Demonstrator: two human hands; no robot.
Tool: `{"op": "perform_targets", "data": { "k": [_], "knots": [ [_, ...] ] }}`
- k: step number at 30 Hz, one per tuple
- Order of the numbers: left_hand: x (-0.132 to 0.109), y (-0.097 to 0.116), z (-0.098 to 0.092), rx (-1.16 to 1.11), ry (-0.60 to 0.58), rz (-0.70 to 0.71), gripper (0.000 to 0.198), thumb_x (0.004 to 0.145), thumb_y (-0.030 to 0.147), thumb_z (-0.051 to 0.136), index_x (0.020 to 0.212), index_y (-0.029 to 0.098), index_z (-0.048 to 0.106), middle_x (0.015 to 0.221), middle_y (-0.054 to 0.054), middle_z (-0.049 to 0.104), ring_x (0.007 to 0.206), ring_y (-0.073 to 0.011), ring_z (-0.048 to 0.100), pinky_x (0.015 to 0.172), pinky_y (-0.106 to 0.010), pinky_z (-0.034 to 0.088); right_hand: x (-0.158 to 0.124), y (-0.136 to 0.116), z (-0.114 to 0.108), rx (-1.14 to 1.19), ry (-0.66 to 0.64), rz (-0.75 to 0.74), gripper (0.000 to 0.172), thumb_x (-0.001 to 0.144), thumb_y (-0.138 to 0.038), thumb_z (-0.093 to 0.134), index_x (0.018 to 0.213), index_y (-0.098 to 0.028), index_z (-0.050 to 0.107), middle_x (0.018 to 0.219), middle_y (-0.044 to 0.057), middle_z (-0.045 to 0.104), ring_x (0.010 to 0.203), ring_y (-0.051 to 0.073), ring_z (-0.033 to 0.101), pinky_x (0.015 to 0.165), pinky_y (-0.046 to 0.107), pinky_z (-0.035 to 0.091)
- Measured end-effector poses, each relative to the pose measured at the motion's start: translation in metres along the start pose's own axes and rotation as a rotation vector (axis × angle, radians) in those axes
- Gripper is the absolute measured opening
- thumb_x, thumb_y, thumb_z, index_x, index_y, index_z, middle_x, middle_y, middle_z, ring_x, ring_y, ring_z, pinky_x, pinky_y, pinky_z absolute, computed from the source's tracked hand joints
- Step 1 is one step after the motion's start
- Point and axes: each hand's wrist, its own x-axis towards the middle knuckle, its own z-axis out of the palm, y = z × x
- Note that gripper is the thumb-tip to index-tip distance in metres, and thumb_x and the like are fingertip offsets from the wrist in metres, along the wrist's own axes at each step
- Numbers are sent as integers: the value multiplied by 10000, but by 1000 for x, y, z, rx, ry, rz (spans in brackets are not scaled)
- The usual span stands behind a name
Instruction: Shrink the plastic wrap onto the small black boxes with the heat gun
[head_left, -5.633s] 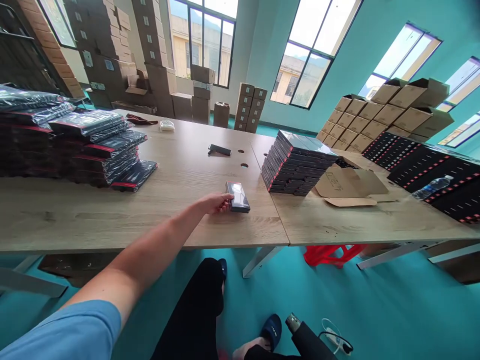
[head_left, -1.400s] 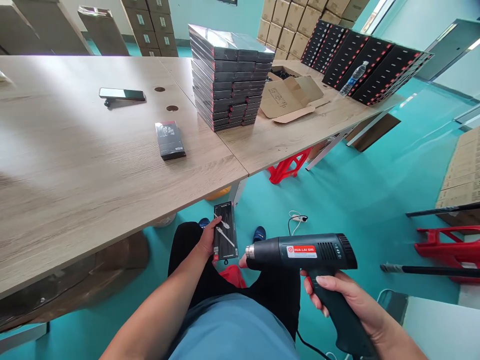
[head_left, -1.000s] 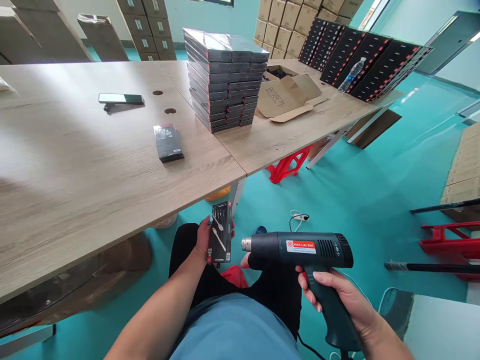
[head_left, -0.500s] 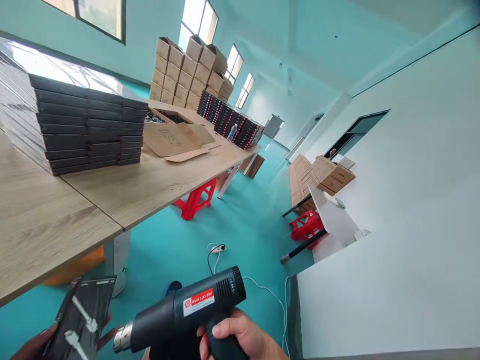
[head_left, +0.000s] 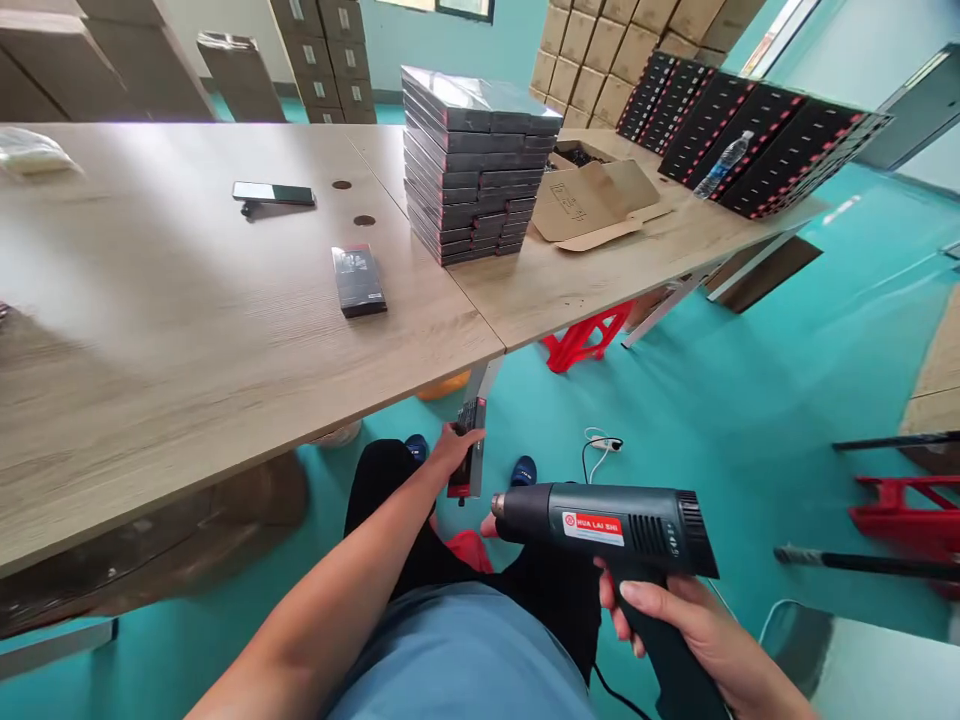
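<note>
My right hand (head_left: 675, 615) is wrapped round the handle of a dark green heat gun (head_left: 600, 522) with a red-and-white label. Its metal nozzle points left, toward the box in my other hand. My left hand (head_left: 454, 445) reaches down below the table edge and grips a flat black box (head_left: 469, 455), its narrow side turned up toward me. A gap separates nozzle and box. On the table, a single black box (head_left: 358, 280) lies near a tall stack of shrink-wrapped black boxes (head_left: 480, 165).
The wooden table (head_left: 225, 400) runs across in front of me. It bears a phone (head_left: 274, 193), an opened carton (head_left: 600, 205) and a row of black boxes (head_left: 742, 130) with a water bottle (head_left: 724, 165). A power strip (head_left: 606, 443) and red stools (head_left: 585, 338) are on the floor.
My view has swung left and down, showing more table. The left hand's box is now seen edge-on, its face with two white cable plugs no longer visible. The heat gun stays in my right hand.
</note>
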Motion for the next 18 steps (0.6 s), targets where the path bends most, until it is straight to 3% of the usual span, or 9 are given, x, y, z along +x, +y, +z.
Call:
{"op": "perform_targets", "data": {
  "k": [4,7,11,15,18],
  "knots": [
    [-2,8,11,-18,-46,-2,725,733,496,783,1296,195,440,975,-96,684,827,-246,665,662,-319,503,6,-2,11,-90,-50,-48,353,740,-466,753,913,-160,728,893,78,721,687,175,645,589,293,514],
    [-4,5,12,-70,-97,-7,758,762,572,736,1342,218,400,949,-80,679,786,-236,661,649,-322,506,19,-5,17,-103,-41,-74,334,751,-459,745,921,-172,715,888,59,717,692,173,643,593,296,517],
    [-7,0,12,-219,-115,-7,646,826,671,609,1272,219,491,848,-44,668,745,-229,650,660,-324,498,39,-18,25,-107,-14,-115,367,785,-438,721,1042,-178,701,879,48,714,709,172,645,612,300,521],
    [-11,-4,18,-329,-92,53,535,851,610,628,1171,184,583,844,-54,690,827,-246,659,715,-311,479,63,-38,32,-110,50,-215,354,785,-430,717,975,-130,713,853,71,711,694,170,634,603,298,517],
    [-17,-13,9,-414,-131,26,518,842,589,656,1171,191,612,847,-52,697,895,-271,654,726,-323,478,79,-51,34,-90,68,-255,348,781,-419,715,975,-132,702,823,57,700,682,164,631,588,287,515]
  ]
}}
